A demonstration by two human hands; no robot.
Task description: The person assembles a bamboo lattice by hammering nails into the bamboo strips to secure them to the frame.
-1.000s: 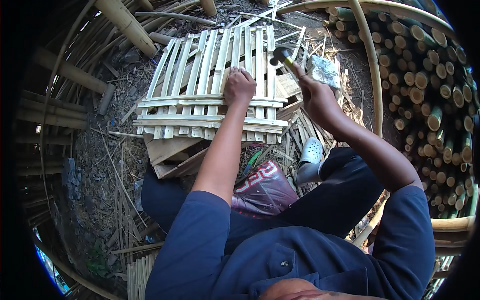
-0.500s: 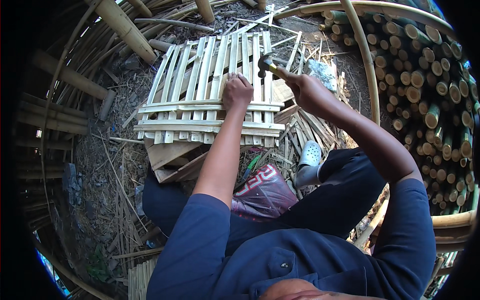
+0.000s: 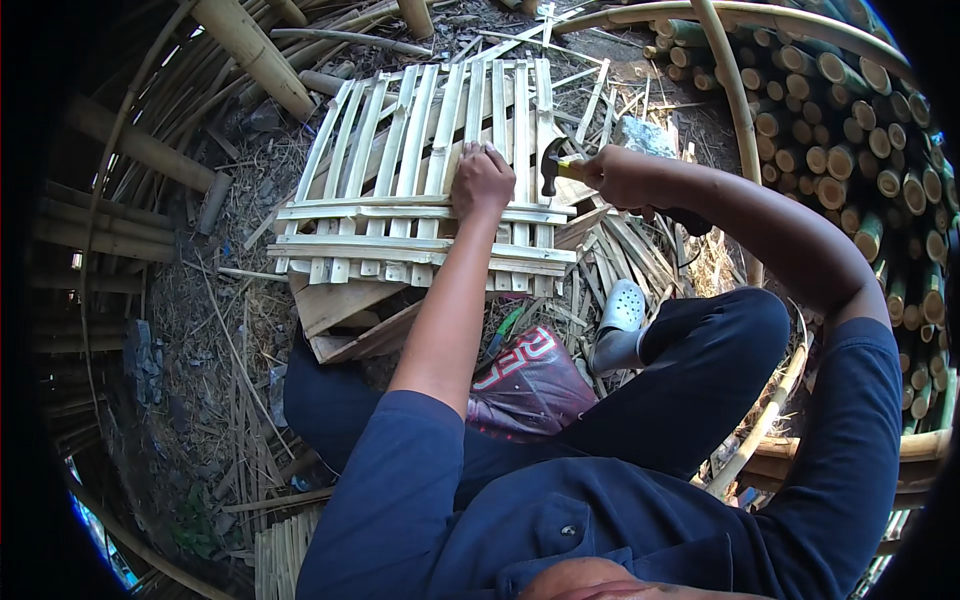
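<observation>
A panel of pale bamboo slats (image 3: 406, 172) lies in front of me, with crosspieces (image 3: 350, 243) laid over its near part. My left hand (image 3: 484, 182) is closed at the panel's middle, fingers curled over a slat just beyond the crosspieces; its fingertips are partly hidden. In my right hand (image 3: 625, 178) is a claw hammer (image 3: 550, 165), gripped by its handle. The dark hammer head is at the panel's right-hand slats, beyond the crosspiece ends. I cannot tell whether it touches the wood.
Wooden boards (image 3: 345, 305) support the panel. A grey stone block (image 3: 645, 136) sits beyond my right hand. Split bamboo scraps (image 3: 640, 255) litter the ground, cut bamboo poles (image 3: 830, 160) are stacked at right, and a curved pole (image 3: 735, 130) stands between. My shod foot (image 3: 622, 306) is near the scraps.
The hammer and my right hand have moved right and slightly lower, with the elbow swung outward. My left hand stays on the panel, and the view has shifted slightly.
</observation>
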